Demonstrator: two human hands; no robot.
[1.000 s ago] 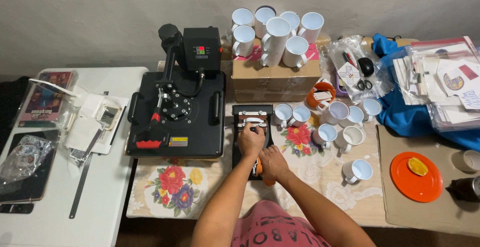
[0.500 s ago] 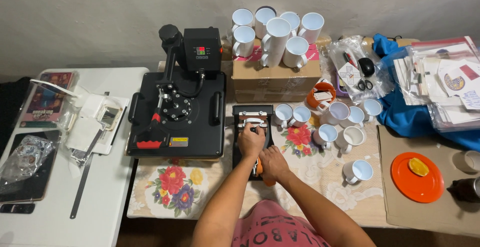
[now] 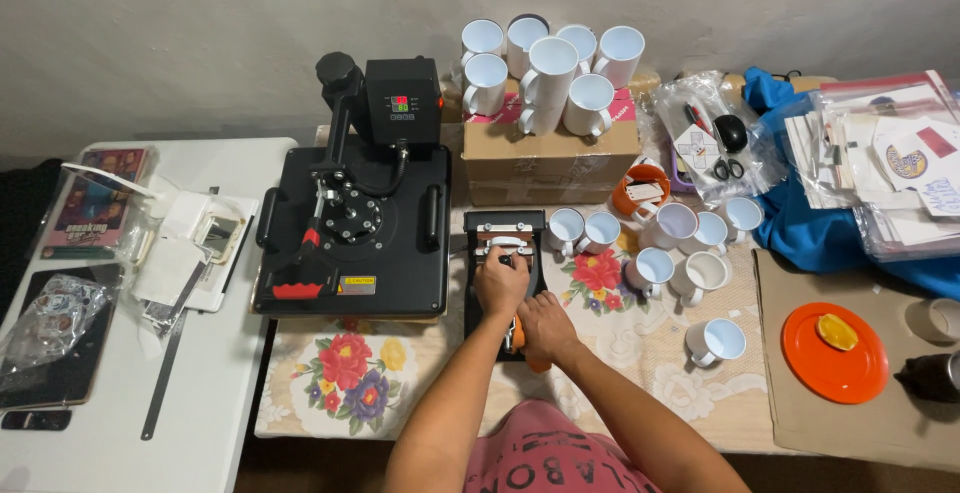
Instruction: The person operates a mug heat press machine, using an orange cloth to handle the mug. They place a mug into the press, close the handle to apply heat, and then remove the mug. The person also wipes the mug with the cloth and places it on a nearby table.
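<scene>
Black metal frames the small mug press [image 3: 505, 253] at the centre of the frame, lying on a floral tablecloth [image 3: 345, 378]. The left hand [image 3: 500, 286] rests on the press with its fingers curled over the middle part; whether they grip anything I cannot tell. The right hand [image 3: 543, 325], just below and touching the left, is closed around an orange handle [image 3: 517, 336] at the press's lower end. To the left stands a large black heat press [image 3: 355, 223]. At the upper centre, a cardboard box [image 3: 548, 153] carries six empty white mugs [image 3: 548, 68]. More empty white mugs [image 3: 655, 253] stand right of the press. At the lower right, an orange plate [image 3: 835, 353] holds a yellow piece of food [image 3: 836, 331].
</scene>
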